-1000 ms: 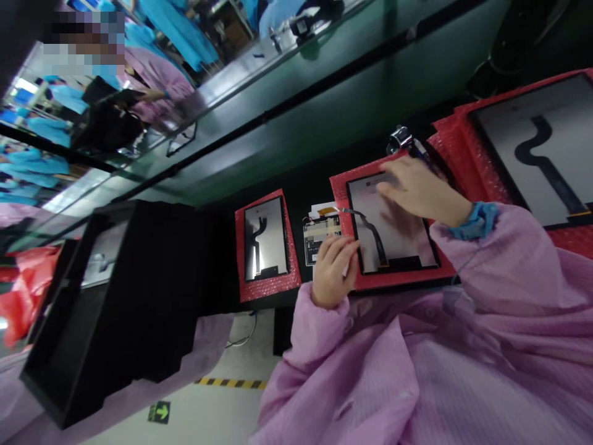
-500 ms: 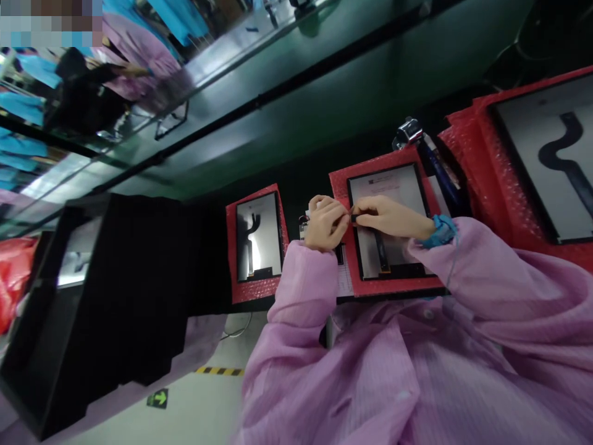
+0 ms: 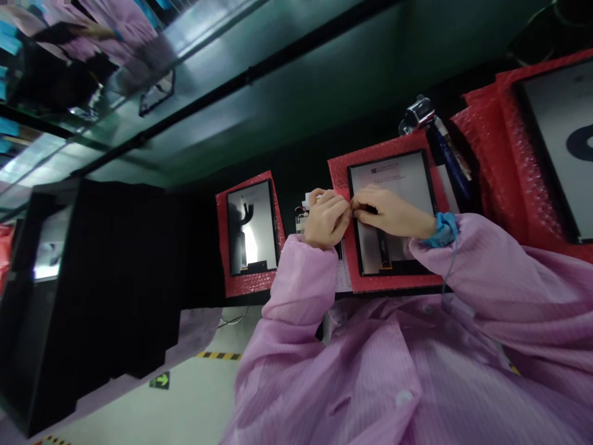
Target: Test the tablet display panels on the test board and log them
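Observation:
A display panel [image 3: 407,173] with a grey back and black edges lies on a red bubble-wrap sheet [image 3: 340,173] before me. From its lower edge a dark flex cable [image 3: 384,248] runs up beneath my right hand [image 3: 386,211]. That hand is closed in a pinch at the panel's left edge, seemingly on the cable's end, which the fingers mostly cover. My left hand [image 3: 327,221] is closed too, its fingertips meeting those of the right. What the left fingers pinch is too small to make out. Behind the left hand sits a small white part with wires [image 3: 301,219], partly hidden.
Another panel [image 3: 259,232] with a flex cable lies on red wrap at left. At right, a larger panel [image 3: 556,142] rests on stacked red wrap. A metal object [image 3: 419,112] and blue pens [image 3: 450,161] lie behind. A black box [image 3: 125,272] stands far left; a co-worker [image 3: 127,28] is beyond.
The view has shifted slightly, moving the left panel and box leftward in the picture. My fingertips have drawn closer together, and the dark cable end between them is now more hidden.

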Tool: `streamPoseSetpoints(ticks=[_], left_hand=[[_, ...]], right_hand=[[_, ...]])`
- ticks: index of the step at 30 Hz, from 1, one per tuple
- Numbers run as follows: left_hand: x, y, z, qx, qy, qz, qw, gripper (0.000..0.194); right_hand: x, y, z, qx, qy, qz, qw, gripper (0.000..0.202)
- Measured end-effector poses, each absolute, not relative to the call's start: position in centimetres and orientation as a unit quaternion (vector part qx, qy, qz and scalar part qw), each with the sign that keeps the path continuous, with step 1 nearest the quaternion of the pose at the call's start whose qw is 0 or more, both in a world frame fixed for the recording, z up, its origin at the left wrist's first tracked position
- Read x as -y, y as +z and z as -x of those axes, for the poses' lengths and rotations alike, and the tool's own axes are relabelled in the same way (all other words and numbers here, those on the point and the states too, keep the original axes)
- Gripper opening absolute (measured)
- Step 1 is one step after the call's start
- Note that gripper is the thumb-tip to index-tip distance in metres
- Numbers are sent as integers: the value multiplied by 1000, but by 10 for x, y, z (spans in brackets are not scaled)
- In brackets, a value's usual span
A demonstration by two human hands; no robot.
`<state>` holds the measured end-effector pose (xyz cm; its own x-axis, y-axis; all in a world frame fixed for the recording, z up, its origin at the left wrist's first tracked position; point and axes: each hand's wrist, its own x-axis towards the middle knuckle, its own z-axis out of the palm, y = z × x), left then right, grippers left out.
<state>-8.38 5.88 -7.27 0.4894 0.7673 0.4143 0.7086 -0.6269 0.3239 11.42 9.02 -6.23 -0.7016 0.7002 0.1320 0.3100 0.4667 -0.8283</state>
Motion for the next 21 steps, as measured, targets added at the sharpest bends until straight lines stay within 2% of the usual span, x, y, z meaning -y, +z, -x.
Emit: streamPoseSetpoints(ticks=[6,10,12,14,17,21], left_hand=[[-59,-72,83,-432,326,-839,53,34],[-62,-77,91,-570,504,-646,50,41],[-61,-77,93,-619,584,-525,10,40],[-54,-74,88,-626,612,-483,-31,37],[-27,-65,64,-585,546,-600,5,43],[19,-67,25,-515,336,-776,139,75]], right_hand=[[-95,-53,-121,806,465,305,203,16],[-106,-45,-137,717,551,357,236,28],[-114,-48,-146,691,496,436,295,30],[-124,-56,-154,698,352,529,329,26],[-138,-73,-162,707,180,608,314,26],[-152,-88,-165,696,133,636,306,32]])
